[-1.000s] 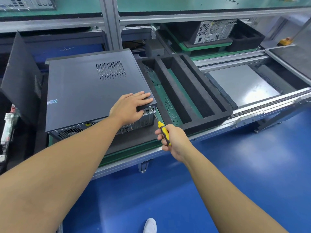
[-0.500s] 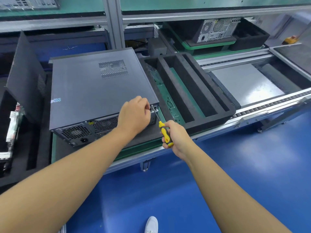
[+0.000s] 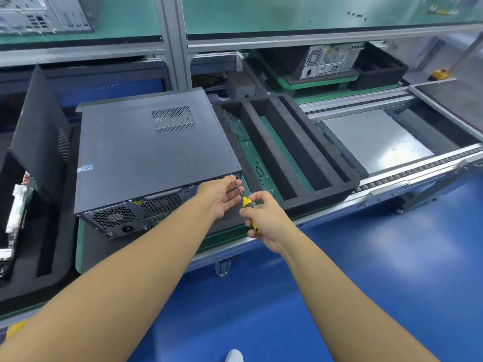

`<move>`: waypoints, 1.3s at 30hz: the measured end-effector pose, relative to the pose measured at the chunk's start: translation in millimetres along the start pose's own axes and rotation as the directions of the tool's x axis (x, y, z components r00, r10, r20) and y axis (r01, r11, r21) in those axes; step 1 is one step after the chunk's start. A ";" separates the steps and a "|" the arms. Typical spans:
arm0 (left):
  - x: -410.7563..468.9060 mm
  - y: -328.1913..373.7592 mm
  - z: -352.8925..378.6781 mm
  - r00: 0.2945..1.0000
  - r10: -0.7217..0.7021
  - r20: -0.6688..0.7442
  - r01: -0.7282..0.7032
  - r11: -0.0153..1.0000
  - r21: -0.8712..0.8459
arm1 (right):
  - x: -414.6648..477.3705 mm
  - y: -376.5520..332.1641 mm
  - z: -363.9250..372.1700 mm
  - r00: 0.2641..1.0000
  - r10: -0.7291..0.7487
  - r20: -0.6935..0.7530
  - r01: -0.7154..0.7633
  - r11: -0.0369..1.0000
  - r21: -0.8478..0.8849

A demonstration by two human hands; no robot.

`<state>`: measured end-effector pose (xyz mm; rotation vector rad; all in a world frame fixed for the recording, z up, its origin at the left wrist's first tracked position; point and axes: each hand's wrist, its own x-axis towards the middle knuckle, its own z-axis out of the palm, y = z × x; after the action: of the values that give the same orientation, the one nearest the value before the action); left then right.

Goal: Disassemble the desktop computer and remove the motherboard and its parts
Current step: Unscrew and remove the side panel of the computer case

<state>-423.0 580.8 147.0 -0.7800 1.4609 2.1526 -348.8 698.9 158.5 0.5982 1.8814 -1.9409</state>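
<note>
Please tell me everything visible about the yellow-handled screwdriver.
The yellow-and-black-handled screwdriver has a thin dark metal shaft. The right hand grips its handle, hiding the lower part. It slants up and left, tip at the rear upper corner of the dark grey metal computer case. The open left hand lies beside the shaft.

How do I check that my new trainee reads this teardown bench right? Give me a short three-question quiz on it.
1. True or false: the top panel of the computer case is already off.
2. Where is the screwdriver? A) on the floor B) in the right hand C) on the upper shelf
3. Fill in: the foam tray sits to the ___ of the computer case.
Key: 1 false; 2 B; 3 right.
</note>
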 end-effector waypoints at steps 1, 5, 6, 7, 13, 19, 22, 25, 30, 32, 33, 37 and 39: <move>1.0 -0.6 0.9 1.000 0.000 0.012 0.001 0.999 -0.040 | 0.0 -1.5 0.3 1.000 0.005 -0.004 -0.005 1.000 -0.020; 1.7 -1.9 1.9 0.999 -0.007 0.031 0.011 0.990 -0.141 | -0.3 -8.1 1.3 0.995 0.100 0.014 -0.100 0.995 0.009; 1.7 -2.0 1.7 0.999 -0.009 0.033 0.014 0.987 -0.159 | -0.6 -8.2 1.1 0.991 0.131 0.016 -0.131 0.991 0.023; 1.7 -2.0 1.8 0.999 -0.009 0.034 0.015 0.985 -0.172 | -0.9 -8.4 0.9 0.989 0.148 0.017 -0.149 0.989 0.025; 3.4 0.0 3.3 0.999 -0.031 0.033 0.035 0.986 -0.162 | -0.8 -5.9 -4.0 0.998 0.032 0.059 -0.025 0.994 -0.106; 7.0 -1.6 4.5 0.999 -0.033 0.015 0.035 0.983 -0.179 | 0.5 -6.4 1.6 0.999 0.035 0.010 -0.035 0.999 -0.034; 9.6 -2.8 3.6 0.999 -0.033 0.009 0.034 0.983 -0.181 | 1.1 -9.6 0.6 0.998 0.058 0.008 -0.058 0.998 -0.020; 12.3 -4.7 3.4 1.000 -0.019 0.006 0.020 0.983 -0.183 | 1.2 -7.3 -2.8 0.999 0.042 0.007 -0.042 0.996 -0.082; 13.6 -12.4 2.3 0.999 0.045 -0.031 -0.050 0.983 -0.177 | 0.4 0.7 -10.5 0.998 -0.067 -0.008 0.065 0.981 -0.185; 11.6 -15.2 2.1 0.997 0.067 -0.041 -0.073 0.980 -0.185 | -0.5 2.6 -12.5 0.998 -0.053 -0.024 0.049 0.984 -0.174; 10.2 -15.3 2.2 0.997 0.072 -0.036 -0.077 0.980 -0.185 | -1.1 3.1 -13.6 0.998 -0.048 -0.027 0.043 0.985 -0.166; 2.7 -12.2 2.1 0.998 0.051 -0.038 -0.058 0.970 -0.234 | -4.1 -0.1 -20.4 0.999 -0.044 0.001 0.044 0.997 -0.065; -0.8 -9.9 -1.4 0.999 0.025 -0.034 -0.034 0.959 -0.282 | -4.4 -3.5 -23.6 0.999 -0.052 0.018 0.051 0.999 0.012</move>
<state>-415.9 582.9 140.2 -0.8953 1.1986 2.4156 -345.9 722.5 163.4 0.5389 1.8937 -1.9840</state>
